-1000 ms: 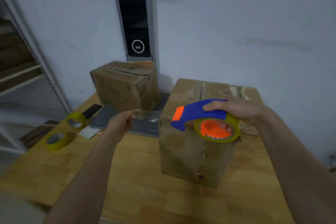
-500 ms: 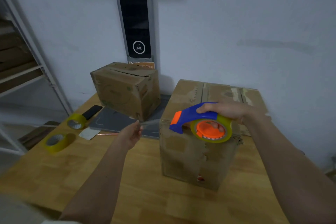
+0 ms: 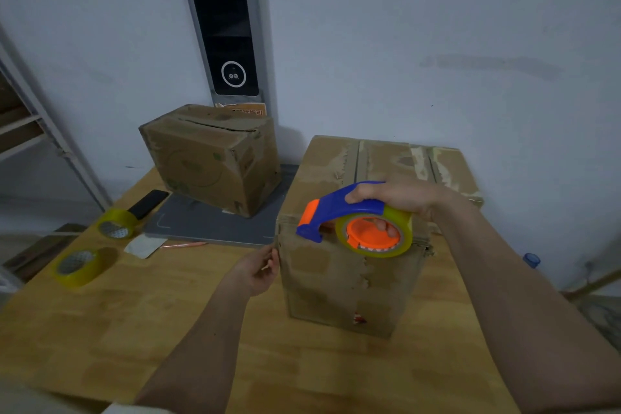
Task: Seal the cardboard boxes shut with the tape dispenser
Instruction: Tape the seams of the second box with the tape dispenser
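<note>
A tall worn cardboard box point(image 3: 339, 279) stands on the wooden table point(image 3: 134, 329) in the middle right. My right hand point(image 3: 396, 195) grips the blue and orange tape dispenser point(image 3: 356, 222) with its yellowish roll, held at the box's near top edge. My left hand point(image 3: 258, 270) pinches the clear tape end against the box's upper left corner. A second cardboard box point(image 3: 208, 158) sits at the back left, its top flaps slightly gaping.
Two loose yellow tape rolls point(image 3: 79, 265) point(image 3: 116, 223) lie at the table's left. A dark phone point(image 3: 148, 203) and a grey mat point(image 3: 215, 225) lie near the back box. A metal shelf frame point(image 3: 50, 131) stands at far left, and the wall is close behind.
My left hand moved right and down, bringing the tape end from mid-air to the box's left corner. The dispenser stayed at the box's top edge.
</note>
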